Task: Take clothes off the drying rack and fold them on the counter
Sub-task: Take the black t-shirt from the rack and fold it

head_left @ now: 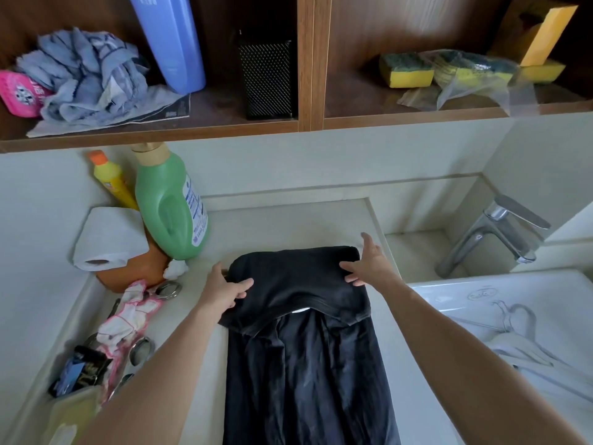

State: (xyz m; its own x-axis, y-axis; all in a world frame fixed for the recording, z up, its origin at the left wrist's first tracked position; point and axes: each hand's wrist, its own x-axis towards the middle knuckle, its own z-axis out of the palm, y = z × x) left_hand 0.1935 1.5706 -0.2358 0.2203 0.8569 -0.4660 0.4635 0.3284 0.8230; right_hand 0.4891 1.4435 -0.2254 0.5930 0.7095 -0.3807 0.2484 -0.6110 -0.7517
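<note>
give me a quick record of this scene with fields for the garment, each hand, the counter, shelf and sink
garment: black garment lies on the counter, far end folded back toward the person
left: left hand pinches the fold's left corner
right: right hand grips the fold's right corner
counter, left side: green bottle, yellow bottle, paper roll
shelf: blue bottle, blue rags, sponges
sink: hangers lie in the sink; tap behind
</note>
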